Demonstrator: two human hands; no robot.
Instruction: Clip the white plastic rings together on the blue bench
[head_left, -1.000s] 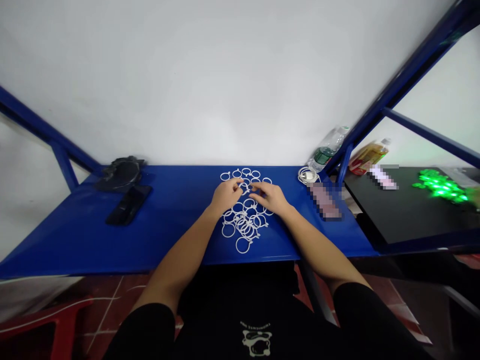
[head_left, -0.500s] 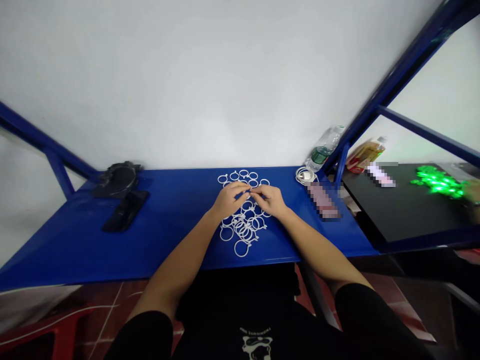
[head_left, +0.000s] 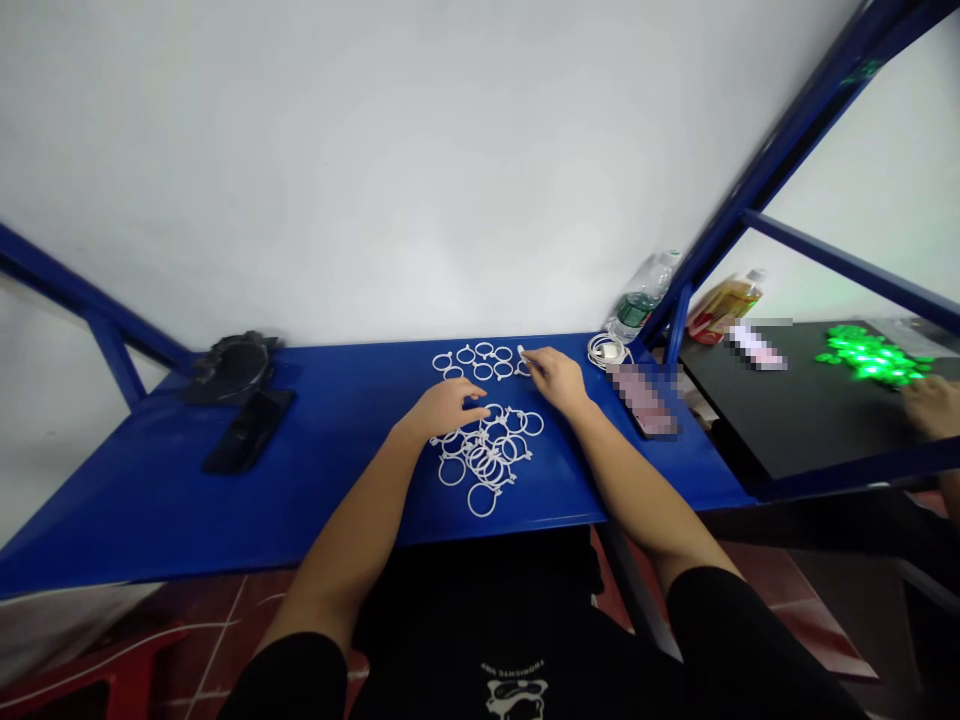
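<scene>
My right hand point(head_left: 555, 382) is at the far right end of two rows of white rings point(head_left: 484, 372), its fingertips closed on a white ring point(head_left: 520, 368) that has a small clip-like tab. Part of that ring is hidden behind the fingers. My left hand point(head_left: 444, 410) hovers at the upper left of a loose pile of similar white rings point(head_left: 491, 462), thumb and fingers apart with nothing between them. The piled rings overlap one another, and several show small tabs. A single ring point(head_left: 482, 500) lies at the pile's near side.
On the blue table point(head_left: 337, 480), a black bundle point(head_left: 232, 365) and a dark flat object point(head_left: 249, 430) lie left. A coiled white cable with charger point(head_left: 609, 350), a bottle point(head_left: 641, 300) and a blurred phone point(head_left: 645, 400) are right. Another person's hand point(head_left: 934, 405) is near glowing green lights point(head_left: 874, 355).
My hands were together above the rings and have now parted. The right moved to the back row's right end; the left drew back toward the pile and its fingers opened.
</scene>
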